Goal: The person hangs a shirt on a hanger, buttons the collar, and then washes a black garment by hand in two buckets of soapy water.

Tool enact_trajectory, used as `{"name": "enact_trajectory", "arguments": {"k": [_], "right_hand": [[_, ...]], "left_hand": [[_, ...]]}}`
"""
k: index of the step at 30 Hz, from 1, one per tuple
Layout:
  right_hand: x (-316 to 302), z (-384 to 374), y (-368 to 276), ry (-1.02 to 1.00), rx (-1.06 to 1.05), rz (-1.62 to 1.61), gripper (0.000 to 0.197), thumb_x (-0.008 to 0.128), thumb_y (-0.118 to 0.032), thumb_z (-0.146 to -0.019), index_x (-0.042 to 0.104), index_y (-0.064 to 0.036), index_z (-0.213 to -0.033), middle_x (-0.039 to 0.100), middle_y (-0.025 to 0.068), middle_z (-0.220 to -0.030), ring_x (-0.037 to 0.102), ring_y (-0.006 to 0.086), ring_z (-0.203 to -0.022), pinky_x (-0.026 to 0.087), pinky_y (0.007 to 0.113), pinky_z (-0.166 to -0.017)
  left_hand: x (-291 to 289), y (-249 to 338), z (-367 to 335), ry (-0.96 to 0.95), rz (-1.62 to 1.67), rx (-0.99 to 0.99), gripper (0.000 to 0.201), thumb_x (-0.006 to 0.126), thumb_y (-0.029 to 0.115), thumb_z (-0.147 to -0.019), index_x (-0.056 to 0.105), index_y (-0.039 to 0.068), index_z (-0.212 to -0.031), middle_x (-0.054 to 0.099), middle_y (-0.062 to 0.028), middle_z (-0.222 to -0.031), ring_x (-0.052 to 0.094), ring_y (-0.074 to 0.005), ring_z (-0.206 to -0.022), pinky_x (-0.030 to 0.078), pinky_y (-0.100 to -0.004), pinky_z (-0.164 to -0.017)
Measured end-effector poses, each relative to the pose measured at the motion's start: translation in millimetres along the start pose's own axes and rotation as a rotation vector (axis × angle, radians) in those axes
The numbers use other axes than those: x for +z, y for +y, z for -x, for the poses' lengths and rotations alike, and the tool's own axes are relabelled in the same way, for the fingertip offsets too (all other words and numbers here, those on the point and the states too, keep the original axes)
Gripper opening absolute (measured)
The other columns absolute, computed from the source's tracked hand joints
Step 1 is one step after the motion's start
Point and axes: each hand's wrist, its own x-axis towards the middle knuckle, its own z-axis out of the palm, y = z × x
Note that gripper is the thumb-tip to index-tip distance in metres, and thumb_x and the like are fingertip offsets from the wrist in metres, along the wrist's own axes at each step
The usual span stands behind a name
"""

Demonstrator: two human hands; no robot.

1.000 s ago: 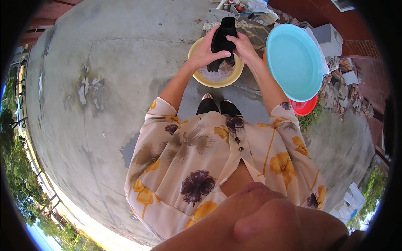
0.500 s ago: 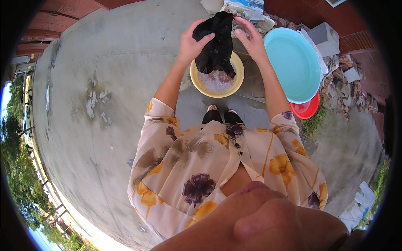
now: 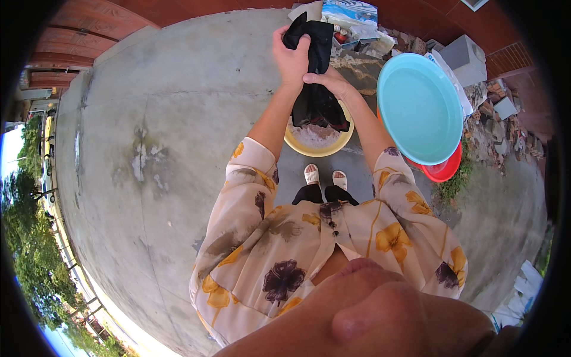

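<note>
A wet-looking black cloth [image 3: 319, 106] hangs over the pale yellow basin [image 3: 316, 153], which holds sudsy water. Higher up, my left hand [image 3: 291, 61] is closed on the cloth, its thumb lying across the fabric. My right hand [image 3: 331, 82] wraps round the cloth's middle, just below the left, and gathers it into a narrow neck. Below that grip the fabric flares out, its lower end over the suds. Some fingers of both hands are hidden behind the cloth.
To the right stands a large light blue basin [image 3: 419, 110] of water, overlapping a red basin [image 3: 443, 170]. Broken bricks and rubble [image 3: 493, 128] lie beyond, beside a grey block [image 3: 464, 56]. Grey concrete ground [image 3: 178, 107] stretches left. My sandalled feet [image 3: 312, 174] stand close to the yellow basin.
My right hand, loosely spread at the cloth's edge before, has closed round its middle. The cloth, hanging wide earlier, is now bunched there. The whole view has shifted slightly.
</note>
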Motion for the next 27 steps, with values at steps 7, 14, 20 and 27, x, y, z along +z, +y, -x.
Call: {"name": "enact_trajectory", "arguments": {"k": [7, 14, 20, 27], "right_hand": [[-23.1, -1.7, 11.3, -0.135, 0.145, -0.187, 0.04, 0.08, -0.021, -0.073, 0.065, -0.0028, -0.106, 0.069, 0.0064, -0.088, 0.066, 0.017, -0.078, 0.053, 0.031, -0.076], [-12.1, -2.5, 19.1, -0.344, 0.319, -0.411, 0.026, 0.073, -0.018, -0.079, 0.068, -0.0018, -0.1, 0.066, 0.006, -0.081, 0.062, 0.0164, -0.071, 0.051, 0.03, -0.069], [-5.8, 2.6, 35.2, -0.1, 0.376, -0.029, 0.042, 0.076, -0.018, -0.078, 0.066, -0.0044, -0.117, 0.069, 0.0052, -0.098, 0.065, 0.0175, -0.094, 0.053, 0.031, -0.084], [8.3, 0.8, 30.1, 0.039, 0.299, 0.367, 0.07, 0.079, -0.019, -0.07, 0.052, -0.0001, -0.133, 0.064, 0.0121, -0.119, 0.061, 0.0245, -0.11, 0.047, 0.036, -0.097]], "left_hand": [[-77.7, -33.5, -33.2, -0.711, 0.548, -0.502, 0.116, 0.08, 0.064, -0.076, 0.019, 0.014, -0.162, 0.034, -0.0169, -0.159, 0.037, -0.0327, -0.144, 0.033, -0.0494, -0.117], [-63.8, -53.7, -28.6, -0.825, 0.684, -0.552, 0.112, 0.086, 0.051, -0.076, 0.02, 0.025, -0.163, 0.043, -0.0131, -0.153, 0.049, -0.0294, -0.136, 0.042, -0.0458, -0.113], [-39.6, -27.2, -21.7, -0.909, -0.094, -0.315, 0.062, 0.082, 0.02, -0.079, 0.06, 0.017, -0.136, 0.063, -0.0076, -0.124, 0.06, -0.0179, -0.113, 0.051, -0.0321, -0.097], [-36.2, -81.4, -14.6, -0.674, -0.226, -0.408, 0.029, 0.081, 0.016, -0.071, 0.069, 0.004, -0.095, 0.066, -0.0034, -0.082, 0.059, -0.0132, -0.073, 0.051, -0.0304, -0.067]]}}
